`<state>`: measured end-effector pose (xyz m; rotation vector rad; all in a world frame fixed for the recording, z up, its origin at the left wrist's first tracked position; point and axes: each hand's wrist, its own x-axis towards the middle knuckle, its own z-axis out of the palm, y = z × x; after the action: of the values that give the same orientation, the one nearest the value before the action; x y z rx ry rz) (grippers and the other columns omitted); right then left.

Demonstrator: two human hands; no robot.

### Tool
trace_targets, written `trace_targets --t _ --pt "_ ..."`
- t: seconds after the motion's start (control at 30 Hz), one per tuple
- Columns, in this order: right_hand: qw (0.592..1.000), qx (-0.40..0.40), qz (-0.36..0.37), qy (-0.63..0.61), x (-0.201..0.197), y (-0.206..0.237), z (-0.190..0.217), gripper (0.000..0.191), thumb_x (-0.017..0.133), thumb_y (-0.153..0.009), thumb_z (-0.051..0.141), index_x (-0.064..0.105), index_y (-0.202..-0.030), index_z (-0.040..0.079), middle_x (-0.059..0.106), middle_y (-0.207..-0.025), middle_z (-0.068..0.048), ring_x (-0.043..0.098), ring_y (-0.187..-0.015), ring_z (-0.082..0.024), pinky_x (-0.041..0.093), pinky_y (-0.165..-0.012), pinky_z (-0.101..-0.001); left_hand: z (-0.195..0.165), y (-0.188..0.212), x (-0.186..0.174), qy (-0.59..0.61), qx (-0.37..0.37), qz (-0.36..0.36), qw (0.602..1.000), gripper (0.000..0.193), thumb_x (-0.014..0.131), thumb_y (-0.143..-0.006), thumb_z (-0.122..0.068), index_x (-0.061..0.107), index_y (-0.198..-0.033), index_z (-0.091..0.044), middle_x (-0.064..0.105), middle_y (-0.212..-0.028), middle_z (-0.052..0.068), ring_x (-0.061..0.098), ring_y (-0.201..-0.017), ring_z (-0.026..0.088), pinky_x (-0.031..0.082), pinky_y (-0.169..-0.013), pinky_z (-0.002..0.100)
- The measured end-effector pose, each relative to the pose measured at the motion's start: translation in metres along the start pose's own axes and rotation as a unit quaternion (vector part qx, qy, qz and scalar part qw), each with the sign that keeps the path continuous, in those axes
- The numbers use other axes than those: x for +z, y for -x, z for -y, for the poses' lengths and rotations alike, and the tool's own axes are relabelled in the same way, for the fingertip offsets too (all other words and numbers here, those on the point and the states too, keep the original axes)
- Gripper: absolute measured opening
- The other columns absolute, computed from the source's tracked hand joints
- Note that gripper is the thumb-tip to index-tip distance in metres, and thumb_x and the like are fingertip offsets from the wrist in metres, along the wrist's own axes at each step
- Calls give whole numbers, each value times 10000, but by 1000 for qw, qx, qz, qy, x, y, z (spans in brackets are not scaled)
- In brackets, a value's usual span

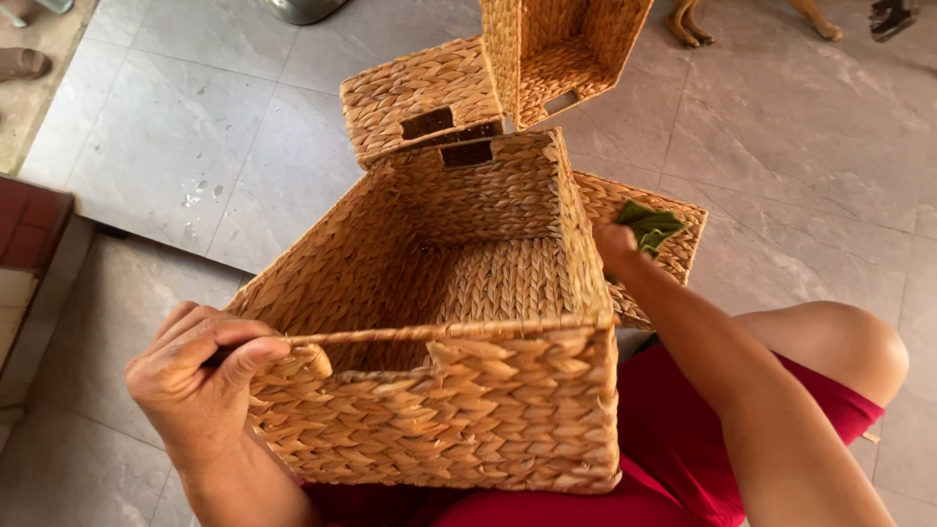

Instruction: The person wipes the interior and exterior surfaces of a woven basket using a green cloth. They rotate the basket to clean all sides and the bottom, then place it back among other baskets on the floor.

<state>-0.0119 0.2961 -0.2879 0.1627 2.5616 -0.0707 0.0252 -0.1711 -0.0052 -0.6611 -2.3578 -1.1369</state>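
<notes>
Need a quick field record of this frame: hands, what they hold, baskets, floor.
left hand: left hand grips the near rim of the large rectangular woven straw basket, by its handle cut-out
right hand: right hand holds a crumpled green cloth outside the basket's right wall
basket state: open top, tilted on the lap, nothing visible inside
other baskets: two smaller woven straw baskets behind; flat woven piece at right
floor: grey stone tiles
clothing: red shorts
</notes>
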Motion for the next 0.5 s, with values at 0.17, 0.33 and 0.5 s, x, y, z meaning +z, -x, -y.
trace_targets --t 0.17,0.33,0.5 --pt "1000 -17 21 11 16 4 4 430 667 -924 354 649 -1272 103 722 -1179 -135 721 -1024 -274 585 -774 -452 -12 -1 -6 30 -45 -12 998 314 860 -897 -276 723 -792 -14 652 -673 26 533 -631 95 373 -630 221" --pt "996 -40 53 65 30 25 10 355 575 -984 357 708 -1240 152 747 -1142 -42 738 -987 -225 584 -688 -410 1 -2 -5 80 -71 -27 994 264 860 -909 -227 737 -828 -8 659 -668 30 533 -613 89 363 -586 207" --pt "981 -55 51 178 52 19 14 411 590 -965 471 696 -1239 183 680 -918 37 601 -793 -127 392 -618 -350 21 1 -2 145 -104 -63 982 235 872 -904 -203 752 -861 -6 650 -657 37 527 -591 79 330 -539 190"
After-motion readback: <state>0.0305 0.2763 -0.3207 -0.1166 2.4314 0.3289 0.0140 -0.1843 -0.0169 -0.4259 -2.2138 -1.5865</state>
